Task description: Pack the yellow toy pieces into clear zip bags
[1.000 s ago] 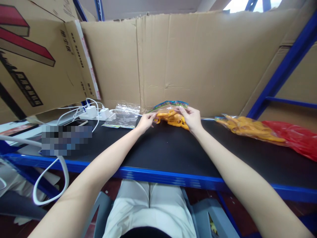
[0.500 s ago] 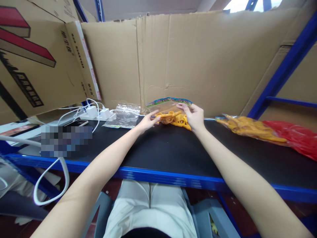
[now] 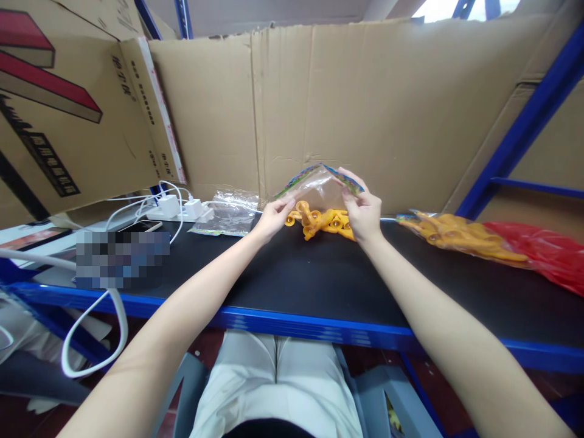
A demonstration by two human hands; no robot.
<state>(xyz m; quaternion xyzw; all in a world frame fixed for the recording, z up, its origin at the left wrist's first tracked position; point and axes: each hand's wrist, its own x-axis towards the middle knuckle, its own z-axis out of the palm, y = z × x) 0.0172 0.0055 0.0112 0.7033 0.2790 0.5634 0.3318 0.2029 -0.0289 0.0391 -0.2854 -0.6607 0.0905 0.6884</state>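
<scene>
A small clear plastic bag (image 3: 320,185) with a colourful printed top is lifted above the black shelf top (image 3: 292,274). My left hand (image 3: 272,218) pinches its left edge and my right hand (image 3: 364,210) pinches its right top corner. Several orange plastic toy pieces (image 3: 322,221) lie in a heap on the black surface right under the bag, between my two hands.
Empty clear bags (image 3: 228,213) lie to the left. White chargers and cables (image 3: 176,208) and a phone (image 3: 142,226) sit further left. A packed bag of orange pieces (image 3: 458,236) and a red plastic bag (image 3: 542,254) lie right. Cardboard sheets (image 3: 347,109) wall the back; a blue frame post (image 3: 520,128) stands right.
Both hands lifted the bag off the surface. The orange pieces that were under the bag now lie exposed in a heap below it.
</scene>
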